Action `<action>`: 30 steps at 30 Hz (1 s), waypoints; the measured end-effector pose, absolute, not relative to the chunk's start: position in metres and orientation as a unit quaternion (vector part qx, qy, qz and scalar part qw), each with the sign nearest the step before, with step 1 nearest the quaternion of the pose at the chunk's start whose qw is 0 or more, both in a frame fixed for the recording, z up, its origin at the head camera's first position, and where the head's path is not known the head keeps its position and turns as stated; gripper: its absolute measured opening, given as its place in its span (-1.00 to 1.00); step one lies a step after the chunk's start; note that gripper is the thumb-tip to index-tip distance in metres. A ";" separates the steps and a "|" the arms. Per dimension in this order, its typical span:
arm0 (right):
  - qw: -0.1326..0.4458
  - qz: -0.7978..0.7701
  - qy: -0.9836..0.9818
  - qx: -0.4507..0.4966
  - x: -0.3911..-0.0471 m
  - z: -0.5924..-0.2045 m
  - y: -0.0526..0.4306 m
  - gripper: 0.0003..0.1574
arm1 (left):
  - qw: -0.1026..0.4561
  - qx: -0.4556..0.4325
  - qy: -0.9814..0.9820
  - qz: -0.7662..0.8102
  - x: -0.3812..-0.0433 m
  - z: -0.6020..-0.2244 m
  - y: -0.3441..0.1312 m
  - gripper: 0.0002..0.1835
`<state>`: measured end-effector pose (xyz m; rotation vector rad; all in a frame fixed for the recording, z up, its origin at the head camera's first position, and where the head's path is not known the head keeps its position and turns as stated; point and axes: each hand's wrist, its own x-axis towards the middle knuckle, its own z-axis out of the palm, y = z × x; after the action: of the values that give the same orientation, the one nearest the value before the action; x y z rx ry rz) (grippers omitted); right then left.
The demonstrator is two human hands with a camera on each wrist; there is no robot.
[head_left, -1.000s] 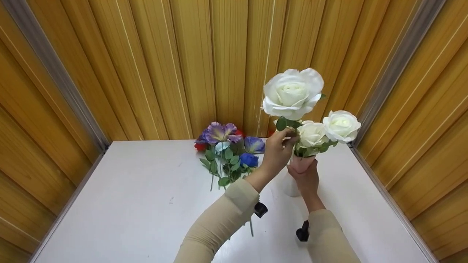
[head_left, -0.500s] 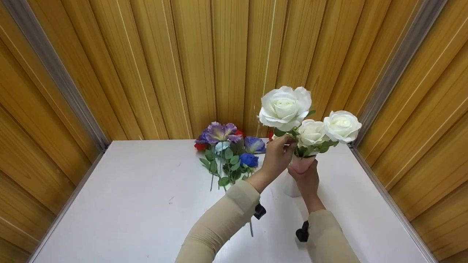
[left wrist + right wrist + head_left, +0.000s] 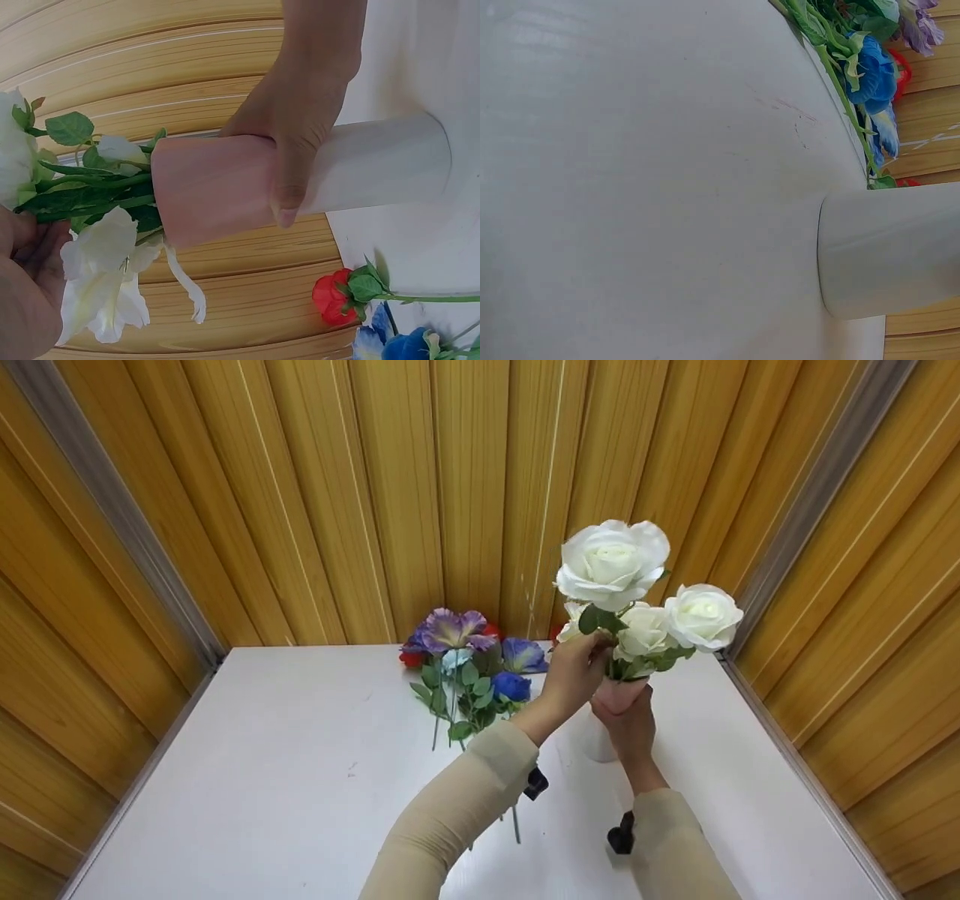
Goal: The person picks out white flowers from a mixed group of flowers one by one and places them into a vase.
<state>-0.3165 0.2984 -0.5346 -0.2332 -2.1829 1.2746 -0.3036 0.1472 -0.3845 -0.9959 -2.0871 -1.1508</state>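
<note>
A large white rose (image 3: 611, 562) stands above the vase, its stem pinched near the leaves by my left hand (image 3: 571, 675). Around the neck of the vase (image 3: 621, 695), pink on top and white below, my right hand (image 3: 634, 727) keeps its grip. In the left wrist view the thumb lies across the lower edge of the pink part (image 3: 214, 187). More white roses (image 3: 703, 617) and green leaves come out of the vase mouth. White petals (image 3: 105, 262) hang over the rim there. The right wrist view shows only the vase's white base (image 3: 889, 255), standing on the table.
Left of the vase lies a pile of loose flowers, with a purple bloom (image 3: 450, 631), a blue rose (image 3: 511, 687) and long stems. A red rose (image 3: 334, 298) lies by the pile. Wood-patterned panels (image 3: 472, 510) wall in the white table (image 3: 300, 780).
The large white rose dipped down and left with my left hand, then came back up and to the right. My right hand and the vase stay in place.
</note>
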 end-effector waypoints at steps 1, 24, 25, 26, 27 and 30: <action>0.292 0.485 -0.819 -0.090 -0.317 -0.535 0.298 0.22 | 0.277 -0.367 -0.781 -0.424 -0.304 -0.384 0.148 -0.88; 0.249 0.457 -0.846 -0.112 -0.315 -0.530 0.300 0.15 | 0.176 -0.357 -0.800 -0.450 -0.316 -0.408 0.151 -0.85; 0.252 0.456 -0.846 -0.110 -0.315 -0.530 0.300 0.15 | 0.172 -0.357 -0.801 -0.448 -0.317 -0.409 0.151 -0.86; 0.254 0.452 -0.848 -0.109 -0.315 -0.531 0.300 0.15 | 0.172 -0.359 -0.803 -0.444 -0.317 -0.409 0.152 -0.86; 0.255 0.450 -0.849 -0.107 -0.316 -0.531 0.300 0.16 | 0.174 -0.360 -0.805 -0.439 -0.318 -0.410 0.152 -0.87; 0.257 0.448 -0.849 -0.109 -0.317 -0.531 0.300 0.16 | 0.190 -0.362 -0.809 -0.421 -0.319 -0.412 0.154 -0.89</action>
<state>-0.3165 0.3000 -0.5309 -0.2959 -2.3033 1.2148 -0.3192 0.1536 -0.4119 -1.0188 -2.2749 -1.1837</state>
